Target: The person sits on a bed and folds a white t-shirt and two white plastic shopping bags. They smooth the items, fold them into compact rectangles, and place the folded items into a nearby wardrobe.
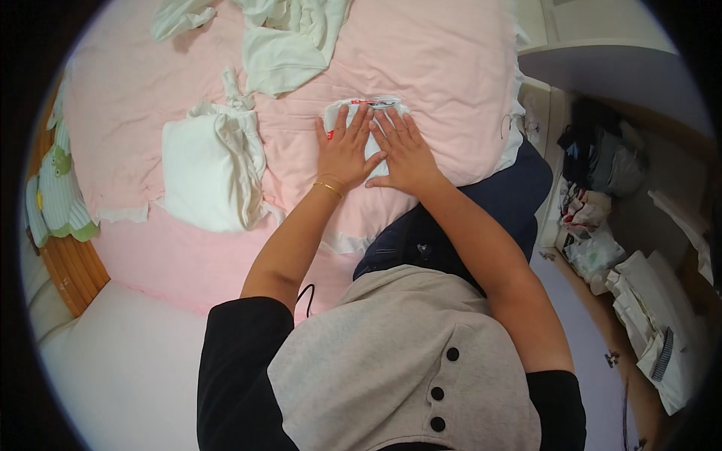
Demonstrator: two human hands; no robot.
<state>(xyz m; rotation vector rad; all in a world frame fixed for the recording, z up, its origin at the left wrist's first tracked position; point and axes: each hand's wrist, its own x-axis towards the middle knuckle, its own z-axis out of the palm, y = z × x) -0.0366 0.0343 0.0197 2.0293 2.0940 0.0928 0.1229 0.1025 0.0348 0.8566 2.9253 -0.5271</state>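
Note:
Both my hands lie flat, palms down, on a white plastic bag (374, 147) with red and dark print, which rests on a pink quilt (440, 62). My left hand (347, 149) has its fingers spread over the bag's left part and wears a thin gold-coloured bracelet at the wrist. My right hand (407, 155) covers the right part, fingers a little apart, close beside the left. What lies under the palms is hidden. To the left of my hands sits a folded white garment (197, 169). Beyond it, a crumpled white garment (287, 62) is spread on the quilt.
A white plastic bag (179, 20) lies at the far left. At the right, an open cupboard holds dark clothes (606, 149), a clear plastic bag (592, 253) and folded white cloth (648, 327). A frog-patterned striped cloth (59, 189) hangs over the wooden headboard (70, 270).

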